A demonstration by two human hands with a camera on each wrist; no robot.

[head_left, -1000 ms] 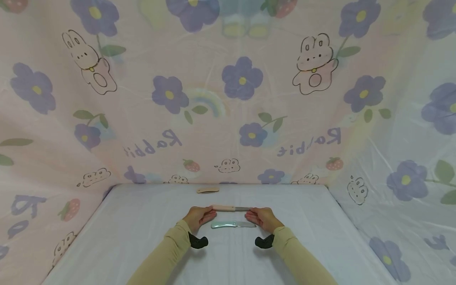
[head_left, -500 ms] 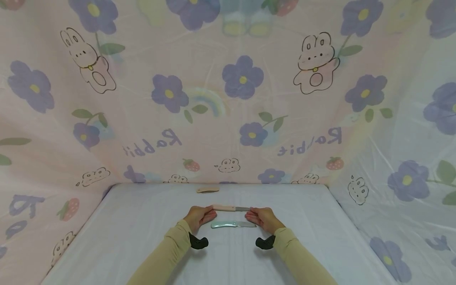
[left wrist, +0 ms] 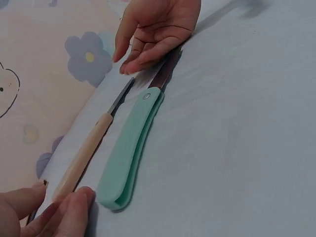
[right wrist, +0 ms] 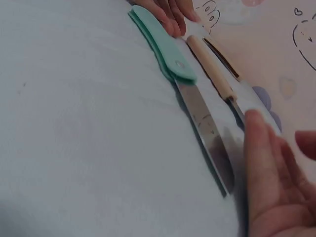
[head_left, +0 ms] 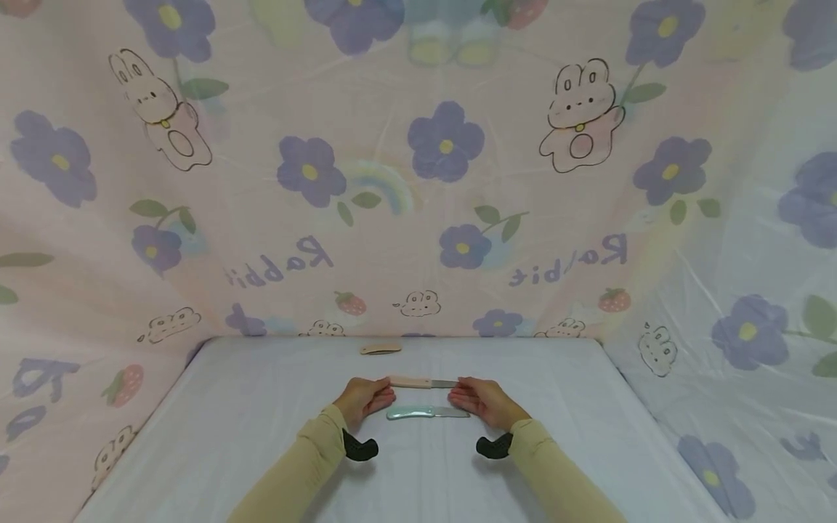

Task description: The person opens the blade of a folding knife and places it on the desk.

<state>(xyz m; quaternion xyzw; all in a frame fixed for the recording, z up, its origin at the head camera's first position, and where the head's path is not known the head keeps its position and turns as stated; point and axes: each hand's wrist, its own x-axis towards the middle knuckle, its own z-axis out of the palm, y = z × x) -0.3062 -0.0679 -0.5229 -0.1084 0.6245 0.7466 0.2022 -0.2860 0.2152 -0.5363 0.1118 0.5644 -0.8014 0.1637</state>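
Two unfolded folding knives lie side by side on the white cloth, blades pointing right. The farther one, a beige-handled knife (head_left: 410, 382), lies between my hands. Nearer is a mint-green knife (head_left: 410, 412), its blade broad in the right wrist view. My left hand (head_left: 363, 399) is at the butt of the beige handle, with thumb and fingers (left wrist: 75, 212) apart. Whether it touches the handle I cannot tell. My right hand (head_left: 485, 402) is beside the beige knife's blade tip. In the right wrist view its fingers (right wrist: 261, 163) are nearly straight, the thumb apart.
A folded beige knife (head_left: 381, 349) lies farther back, near the wall. White cloth (head_left: 425, 479) covers the table. Printed curtains (head_left: 366, 240) with flowers and rabbits hang at the back and both sides. Black curved pieces (head_left: 361, 447) stick out at both wrists.
Both wrists have shifted slightly outward, the right one a little more. The knives have stayed in place.
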